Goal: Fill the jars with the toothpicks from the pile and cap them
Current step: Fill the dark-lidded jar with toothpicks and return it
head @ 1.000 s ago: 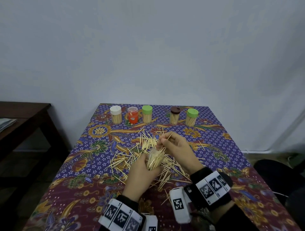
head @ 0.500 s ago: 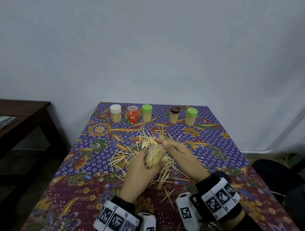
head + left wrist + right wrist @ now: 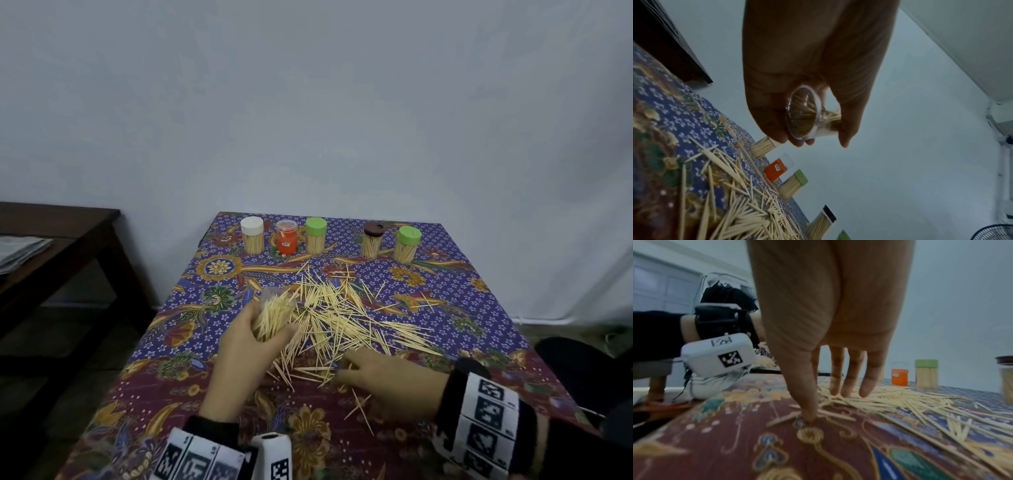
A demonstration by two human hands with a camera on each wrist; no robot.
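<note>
My left hand (image 3: 250, 329) grips a clear uncapped jar (image 3: 275, 313) packed with toothpicks, tilted away from me above the table; from below its round base (image 3: 802, 115) shows between the fingers (image 3: 777, 129). Loose toothpicks form a pile (image 3: 342, 315) on the patterned cloth just right of the jar. My right hand (image 3: 363, 371) lies low at the near edge of the pile, fingers (image 3: 851, 378) straight and spread, thumb tip (image 3: 807, 417) touching the cloth among the toothpicks (image 3: 890, 400). It holds nothing.
Along the table's far edge stand capped jars: white (image 3: 252, 234), orange (image 3: 286, 236), green (image 3: 315, 234), brown (image 3: 372, 240) and green (image 3: 407, 243). A dark wooden side table (image 3: 51, 240) stands to the left. The wall is right behind the table.
My right hand left the jar's mouth and dropped back to the near edge of the pile. My left hand swung the jar to the left and tilted it further.
</note>
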